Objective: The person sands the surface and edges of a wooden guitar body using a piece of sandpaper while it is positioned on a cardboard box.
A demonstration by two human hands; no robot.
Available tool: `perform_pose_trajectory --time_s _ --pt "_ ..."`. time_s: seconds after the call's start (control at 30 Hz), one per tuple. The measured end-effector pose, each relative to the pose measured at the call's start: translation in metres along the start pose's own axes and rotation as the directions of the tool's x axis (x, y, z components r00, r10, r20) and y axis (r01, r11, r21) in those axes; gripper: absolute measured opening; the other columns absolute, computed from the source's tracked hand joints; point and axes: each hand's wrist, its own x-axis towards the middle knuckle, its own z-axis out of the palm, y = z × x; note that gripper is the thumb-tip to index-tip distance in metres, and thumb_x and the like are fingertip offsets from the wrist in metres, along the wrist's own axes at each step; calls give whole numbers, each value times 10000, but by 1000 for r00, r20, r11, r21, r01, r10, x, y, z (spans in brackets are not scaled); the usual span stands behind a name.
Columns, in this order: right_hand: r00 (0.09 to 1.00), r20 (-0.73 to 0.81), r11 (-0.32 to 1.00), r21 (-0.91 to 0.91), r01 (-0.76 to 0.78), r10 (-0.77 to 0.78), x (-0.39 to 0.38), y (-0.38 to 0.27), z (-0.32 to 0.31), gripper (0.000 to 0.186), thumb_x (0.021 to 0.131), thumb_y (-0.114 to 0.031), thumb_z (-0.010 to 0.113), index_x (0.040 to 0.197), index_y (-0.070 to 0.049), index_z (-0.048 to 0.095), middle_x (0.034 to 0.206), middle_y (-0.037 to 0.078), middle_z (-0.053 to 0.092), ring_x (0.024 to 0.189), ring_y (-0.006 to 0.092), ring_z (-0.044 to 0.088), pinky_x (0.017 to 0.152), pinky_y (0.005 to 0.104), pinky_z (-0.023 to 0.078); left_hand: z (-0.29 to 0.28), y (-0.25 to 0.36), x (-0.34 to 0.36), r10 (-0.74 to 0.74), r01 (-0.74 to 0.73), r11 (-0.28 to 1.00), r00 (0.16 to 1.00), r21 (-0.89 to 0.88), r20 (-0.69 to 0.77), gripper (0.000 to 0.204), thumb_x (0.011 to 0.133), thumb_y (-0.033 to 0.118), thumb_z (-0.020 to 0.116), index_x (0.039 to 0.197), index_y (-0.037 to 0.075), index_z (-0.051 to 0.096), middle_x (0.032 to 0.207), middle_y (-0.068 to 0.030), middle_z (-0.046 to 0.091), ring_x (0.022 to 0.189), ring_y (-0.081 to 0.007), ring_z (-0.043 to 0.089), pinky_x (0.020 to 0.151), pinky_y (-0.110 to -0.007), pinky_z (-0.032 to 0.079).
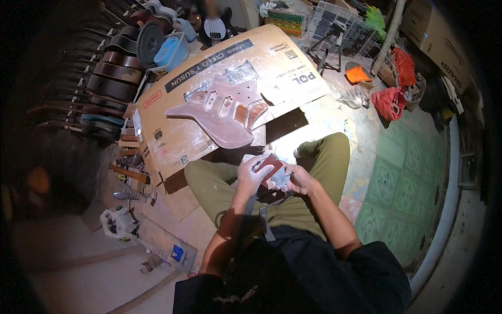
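While both hands (252, 175) (300, 180) curl around a red and grey sheet (271, 168), a guitar body (218, 118) lies beyond them.

A flat dark-red piece (272, 168), tilted, meets a pale grey piece (281, 178) at right (whether joined is unclear), between the left hand (252, 171) and right hand (299, 180).

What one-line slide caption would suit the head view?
Left hand and right hand hold reddish-brown and grey sheet material; beyond, a guitar body lies on printed cardboard.
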Motion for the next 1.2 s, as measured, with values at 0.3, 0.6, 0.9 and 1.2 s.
perform_pose_trajectory --time_s 0.3,0.6,0.9,1.2 --pt "995 -26 977 -197 86 -93 1 10 21 458 1014 -343 610 1373 -66 545 1103 56 692 899 160 685 728 318 585 1 5 -7 92 -95 993 995 67 42 379 842 170 825 1187 32 752 1022 -120 690 922 -218 671 827 -344 535" --pt "972 -177 987 6 159 -155 11 6 34 383 1060 -413 581 1273 -95 571 1049 56 713 770 141 709 586 289 591 -7 10 0 6 0 986 999 -168 34 321 885 100 799 1175 -19 732 1057 -111 708 961 -167 670 862 -308 542" --pt "962 -212 978 75 193 -173 14 6 34 426 1070 -458 541 1335 -125 515 1062 75 713 784 162 723 545 271 579 17 0 -6 -174 127 946 975 -298 -138 352 901 76 805 1205 -56 687 1131 -120 720 1014 -141 674 891 -296 560" --pt "980 -69 969 151 196 -187 17 4 20 420 1077 -410 538 1345 -87 535 1085 86 714 811 175 734 583 291 609 15 -23 6 -213 218 785 974 -580 77 487 796 41 862 1221 -11 629 1100 -82 683 973 -138 655 868 -293 550"
